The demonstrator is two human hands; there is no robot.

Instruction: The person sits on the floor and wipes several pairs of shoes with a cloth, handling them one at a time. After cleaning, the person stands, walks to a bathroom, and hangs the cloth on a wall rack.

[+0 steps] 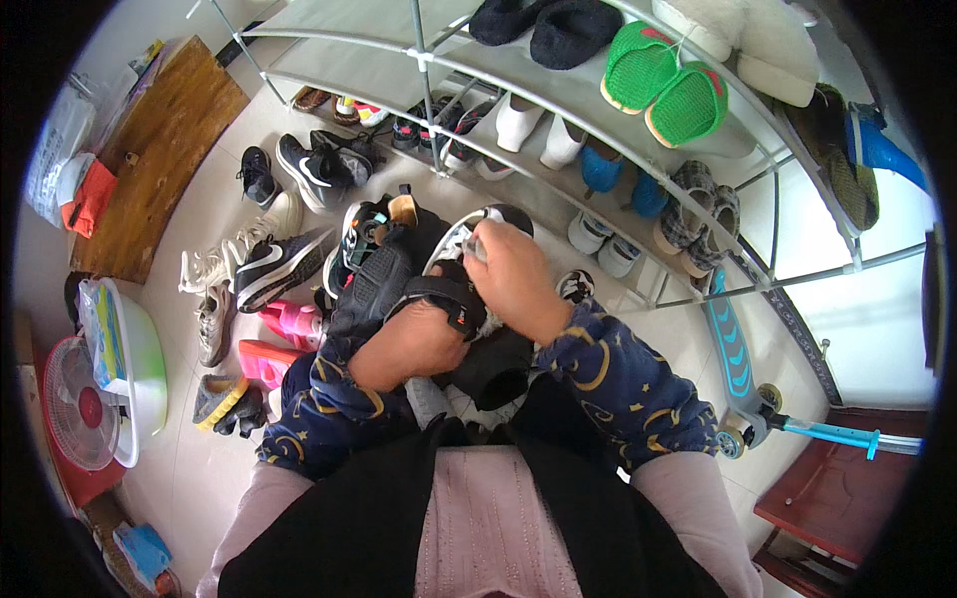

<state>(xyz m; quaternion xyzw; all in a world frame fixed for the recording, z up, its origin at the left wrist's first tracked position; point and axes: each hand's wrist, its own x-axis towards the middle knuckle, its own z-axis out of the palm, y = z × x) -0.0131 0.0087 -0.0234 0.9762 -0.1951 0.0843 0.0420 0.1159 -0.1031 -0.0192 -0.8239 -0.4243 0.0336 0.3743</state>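
Note:
In front of my body, my left hand [411, 345] grips a black strapped sandal [430, 288] that bears a small orange and white tag. Just above it my right hand [512, 273] has its fingers curled around a small pale grey thing [474, 250], mostly hidden by the fingers. Behind the right hand shows a black and white shoe [508, 216]. More dark footwear crowds around: a black shoe with a ridged sole [375, 288] at the left, and a black shoe [493, 374] below the hands.
A metal-tube shoe rack [426, 56] with green slippers [662, 82] spans the far side. Sneakers [280, 269] and pink footwear [291, 325] lie on the floor at left. A white basin [146, 366] and fan [82, 404] stand far left; a blue scooter [729, 336] is at right.

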